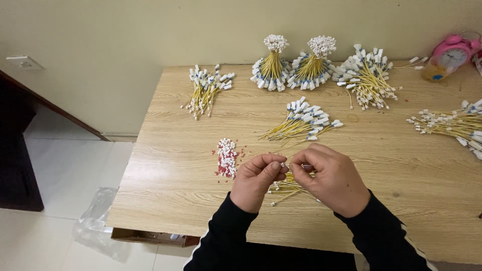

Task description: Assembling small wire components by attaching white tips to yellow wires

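Head view. The left hand [257, 179] and right hand [329, 176] are meeting fingertip to fingertip above the near part of the wooden bench [401, 165]. Both are pinching closed: the left thumb and forefinger are gripping a small white connector [283, 164], while the right fingers are nipping the end of a yellow wire [305, 166] just beside it. A small bundle of yellow wires [287, 189] is lying on the bench directly beneath and between the hands. A heap of loose white connectors [227, 156] is sitting just left of the left hand. Finished wire bundles [305, 123] are lying farther back; a pink alarm clock [454, 51] is standing at the far right corner.
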